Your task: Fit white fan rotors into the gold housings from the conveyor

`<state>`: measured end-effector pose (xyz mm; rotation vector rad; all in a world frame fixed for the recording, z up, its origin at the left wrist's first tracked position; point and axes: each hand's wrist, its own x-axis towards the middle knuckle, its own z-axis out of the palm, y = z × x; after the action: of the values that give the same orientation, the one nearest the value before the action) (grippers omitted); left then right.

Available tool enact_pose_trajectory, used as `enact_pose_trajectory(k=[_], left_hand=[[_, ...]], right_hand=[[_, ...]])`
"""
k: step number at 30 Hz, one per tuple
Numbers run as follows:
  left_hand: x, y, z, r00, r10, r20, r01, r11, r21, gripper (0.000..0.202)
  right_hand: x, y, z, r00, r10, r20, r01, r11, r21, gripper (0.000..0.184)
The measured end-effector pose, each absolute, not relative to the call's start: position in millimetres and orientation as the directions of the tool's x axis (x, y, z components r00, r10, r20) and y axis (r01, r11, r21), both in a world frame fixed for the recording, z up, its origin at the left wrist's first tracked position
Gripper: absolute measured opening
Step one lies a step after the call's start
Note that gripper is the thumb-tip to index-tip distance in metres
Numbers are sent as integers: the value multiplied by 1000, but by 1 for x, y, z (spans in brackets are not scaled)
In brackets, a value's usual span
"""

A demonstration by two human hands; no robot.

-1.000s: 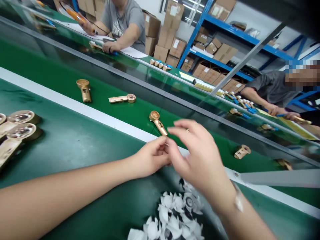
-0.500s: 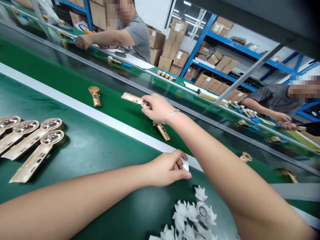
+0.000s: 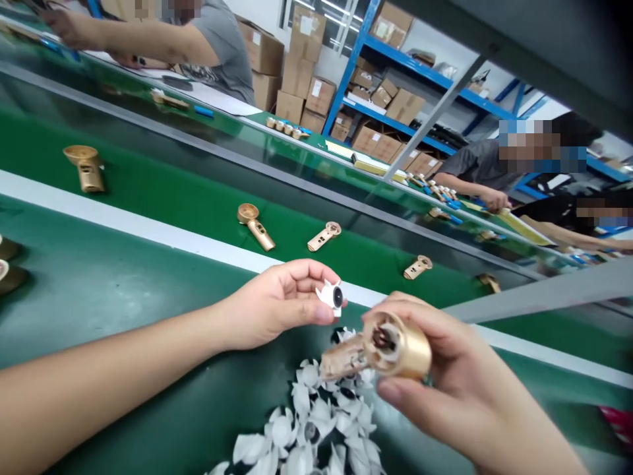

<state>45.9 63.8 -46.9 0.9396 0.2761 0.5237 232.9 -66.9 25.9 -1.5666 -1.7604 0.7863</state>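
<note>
My left hand point(image 3: 271, 300) pinches a white fan impeller point(image 3: 325, 295) between thumb and fingers, its dark round hub turned to the right. Closed around the round head of a gold handheld-fan housing point(image 3: 414, 349) is my right hand point(image 3: 459, 389). The housing's ring faces left, with dark parts inside, and its handle, blurred, points left. The two held pieces are close but apart. Below them, a heap of white impellers point(image 3: 299, 402) lies on the green worktop, partly hidden by the housing.
Gold fan housings, such as one point(image 3: 84, 170) at left, lie along the green belt point(image 3: 163, 214) beyond a white strip point(image 3: 198, 254). More housings point(image 3: 10, 277) show at the left edge. A slanting grey post point(image 3: 539, 293) stands right. Across the line, people work at another bench.
My right hand has come back from over the belt to the near side, a gold housing in it in both frames. The impeller's dark hub now shows. The view has swung right.
</note>
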Motion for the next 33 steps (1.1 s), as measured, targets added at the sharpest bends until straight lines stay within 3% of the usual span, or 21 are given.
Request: enact_pose_trajectory(k=[3,7,16,18,20,23,26,29,31,33], left_hand=[[45,55,-41,867,496,42,-295,445,845,36],[45,46,-34,876,483,19,-228,378,897,38],[44,43,-34,844,534,40,-219,277,936,34],[44,43,-34,823,564,72,-190,152,970,31],[44,38,-33,783,605,142,-98,-105,990,28],[40,24,-31,768,615,177,59,-343,937,43],[37,10,-32,768,628,125,90,-300,950,62],[37,9,-35,765,635,107,98,-278,955,73],[40,18,-38,784,613,99,106,-289,951,76],[43,29,-43,766,632,116,136,-335,932,75]], right_hand=[[232,-65,24,-92,992,86,685,125,-717,25],[237,-64,21,-150,986,73,684,157,-712,17],[241,-63,15,-205,972,118,744,232,-627,21],[241,-61,14,-209,971,116,771,237,-592,23],[240,-60,11,-183,975,123,824,221,-522,25],[234,-61,2,-133,972,191,917,194,-349,26],[226,-63,-8,-159,934,321,964,217,-153,25],[225,-61,-9,-176,940,292,958,232,-169,21],[233,-49,-4,-98,972,212,959,149,-239,21],[247,-25,3,85,987,137,975,-55,-213,31]])
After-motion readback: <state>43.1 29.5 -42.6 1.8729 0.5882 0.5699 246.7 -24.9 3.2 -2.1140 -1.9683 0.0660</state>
